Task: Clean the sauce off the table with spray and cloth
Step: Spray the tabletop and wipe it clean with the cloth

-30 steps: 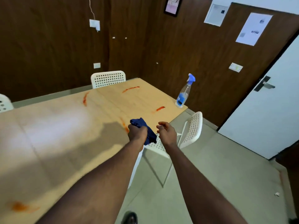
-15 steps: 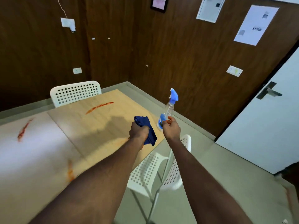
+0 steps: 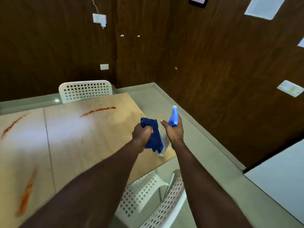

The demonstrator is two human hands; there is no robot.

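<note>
Red sauce streaks mark the pale wooden worktop (image 3: pixel 92 135): one long smear (image 3: pixel 98 111) near the far edge, another (image 3: pixel 12 125) at the left, and an orange-red one (image 3: pixel 26 193) close to the near edge. Over the worktop's right corner, the left hand (image 3: pixel 142 134) is clenched around a bunched dark blue cloth (image 3: pixel 153 137), which hangs down from the fist. Just beside it, the right hand (image 3: pixel 174 130) is wrapped around the neck of a spray bottle (image 3: pixel 173 118); its blue trigger head stands above the fingers, and its clear body reaches down behind the cloth toward the worktop's corner. The two hands sit close together but apart, well to the right of all three smears. One white perforated chair (image 3: pixel 85 90) stands at the far side of the worktop, and another (image 3: pixel 156 199) below the right forearm.
</note>
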